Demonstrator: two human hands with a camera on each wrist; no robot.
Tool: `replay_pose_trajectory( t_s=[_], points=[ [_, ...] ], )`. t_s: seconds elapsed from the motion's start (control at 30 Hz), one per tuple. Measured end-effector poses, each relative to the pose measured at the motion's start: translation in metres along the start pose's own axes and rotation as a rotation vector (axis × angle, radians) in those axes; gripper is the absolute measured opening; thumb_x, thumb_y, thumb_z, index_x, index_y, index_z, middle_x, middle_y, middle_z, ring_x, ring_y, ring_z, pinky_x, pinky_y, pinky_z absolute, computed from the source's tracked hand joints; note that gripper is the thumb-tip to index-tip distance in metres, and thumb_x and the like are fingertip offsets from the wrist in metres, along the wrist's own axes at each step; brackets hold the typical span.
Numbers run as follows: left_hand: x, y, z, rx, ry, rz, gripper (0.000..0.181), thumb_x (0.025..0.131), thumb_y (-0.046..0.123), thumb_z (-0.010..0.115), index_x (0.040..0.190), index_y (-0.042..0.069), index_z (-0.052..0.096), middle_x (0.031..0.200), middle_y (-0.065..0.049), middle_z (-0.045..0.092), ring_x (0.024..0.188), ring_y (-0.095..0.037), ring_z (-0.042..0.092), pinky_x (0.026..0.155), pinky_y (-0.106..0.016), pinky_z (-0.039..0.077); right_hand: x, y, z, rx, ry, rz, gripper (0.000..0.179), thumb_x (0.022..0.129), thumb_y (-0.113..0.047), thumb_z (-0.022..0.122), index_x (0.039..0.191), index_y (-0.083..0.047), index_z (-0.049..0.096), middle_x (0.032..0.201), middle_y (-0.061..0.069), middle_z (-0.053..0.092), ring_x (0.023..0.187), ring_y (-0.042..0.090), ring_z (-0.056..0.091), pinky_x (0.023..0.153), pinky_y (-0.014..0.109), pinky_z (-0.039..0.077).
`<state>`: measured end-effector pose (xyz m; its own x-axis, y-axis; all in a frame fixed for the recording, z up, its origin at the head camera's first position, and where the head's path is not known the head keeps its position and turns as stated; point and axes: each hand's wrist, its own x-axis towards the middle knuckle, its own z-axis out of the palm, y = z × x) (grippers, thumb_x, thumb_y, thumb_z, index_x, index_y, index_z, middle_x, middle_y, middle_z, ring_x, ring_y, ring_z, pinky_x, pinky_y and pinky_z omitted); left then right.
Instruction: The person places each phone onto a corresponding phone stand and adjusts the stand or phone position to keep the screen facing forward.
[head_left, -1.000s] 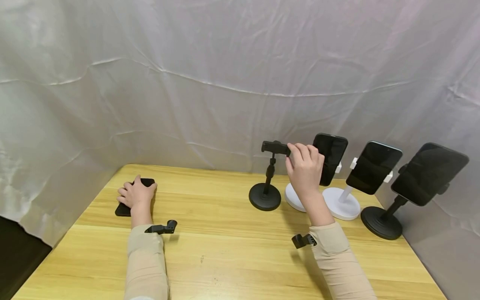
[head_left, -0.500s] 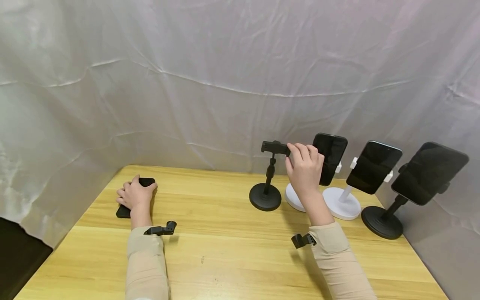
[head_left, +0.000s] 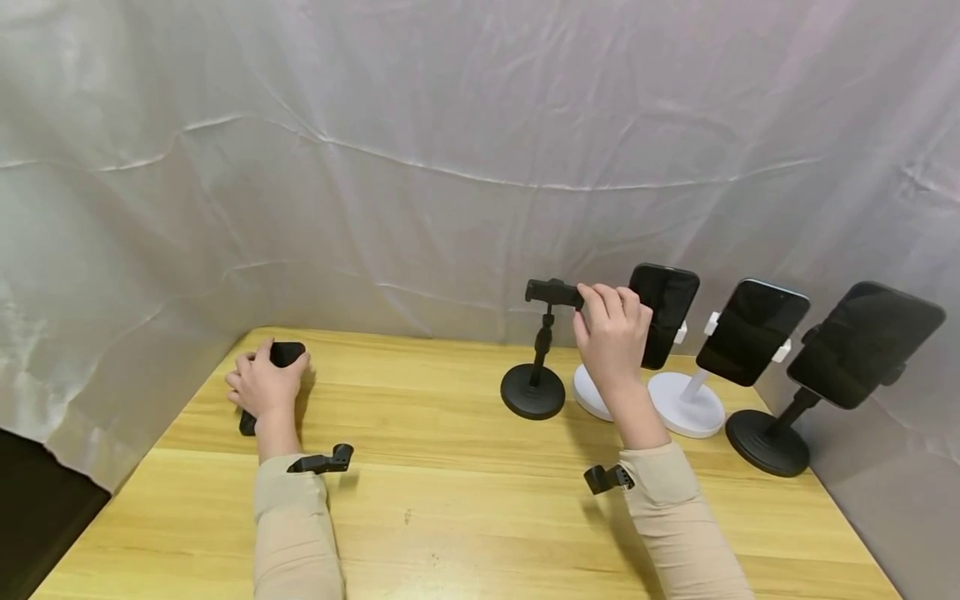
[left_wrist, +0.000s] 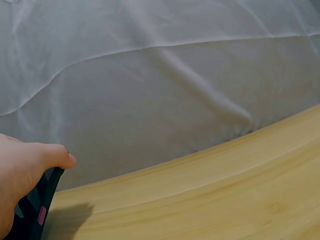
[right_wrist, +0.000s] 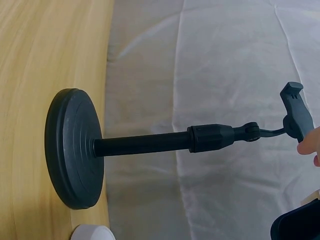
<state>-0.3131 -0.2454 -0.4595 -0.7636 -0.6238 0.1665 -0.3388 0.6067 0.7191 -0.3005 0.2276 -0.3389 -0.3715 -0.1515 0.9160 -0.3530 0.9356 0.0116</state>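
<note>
At the table's left side, my left hand (head_left: 266, 385) grips a black phone (head_left: 287, 353) from above, thumb on its right edge and fingers on the left. In the left wrist view the side of the phone (left_wrist: 47, 192) shows a small pink button (left_wrist: 42, 215), and its shadow falls on the wood beside it. My right hand (head_left: 615, 337) pinches the right end of the clamp (head_left: 552, 292) on a black phone stand (head_left: 533, 392). Nothing sits in that clamp. The right wrist view shows the stand's round base (right_wrist: 75, 150) and post.
Two white stands (head_left: 686, 406) and another black stand (head_left: 767, 443) stand in a row to the right, each bearing a dark-screened phone (head_left: 752, 332). Grey fabric (head_left: 420, 208) hangs behind and at both sides of the wooden table (head_left: 450, 500).
My left hand has moved slightly forward with the phone, which now shows as a narrower shape, tilted. The right hand has stayed on the clamp.
</note>
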Motion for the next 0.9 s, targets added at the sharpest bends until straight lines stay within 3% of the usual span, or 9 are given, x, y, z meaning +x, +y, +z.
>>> replay_pose_trajectory(
  t_s=[0.47,0.73,0.9],
  points=[
    [-0.01,0.004,-0.024,-0.094,0.03,-0.029,0.075,0.084,0.062,0.06,0.15,0.035,0.037,0.151,-0.018,0.033,0.137,-0.045,0.026,0.1,-0.069,0.029,-0.001,-0.001,0.001,0.01,-0.001,-0.004,0.028,0.09,-0.014,0.067,0.117,-0.008,0.068,0.113,0.013,0.065,0.104,0.035,0.049,0.082,0.051,0.033],
    [-0.013,0.006,-0.028,-0.152,0.062,-0.018,0.073,0.084,0.059,0.062,0.148,0.034,0.04,0.149,-0.018,0.036,0.136,-0.044,0.029,0.106,-0.062,0.03,-0.001,-0.001,0.001,0.018,0.005,0.008,0.027,0.09,-0.013,0.066,0.117,-0.008,0.068,0.113,0.013,0.065,0.105,0.036,0.049,0.083,0.052,0.033],
    [-0.014,0.006,-0.03,-0.207,0.082,-0.042,0.072,0.083,0.059,0.063,0.147,0.033,0.044,0.149,-0.017,0.037,0.136,-0.042,0.031,0.109,-0.057,0.029,-0.001,-0.001,0.0,0.022,0.0,0.009,0.028,0.09,-0.014,0.066,0.117,-0.008,0.067,0.113,0.014,0.065,0.105,0.036,0.048,0.084,0.052,0.033]
  ],
)
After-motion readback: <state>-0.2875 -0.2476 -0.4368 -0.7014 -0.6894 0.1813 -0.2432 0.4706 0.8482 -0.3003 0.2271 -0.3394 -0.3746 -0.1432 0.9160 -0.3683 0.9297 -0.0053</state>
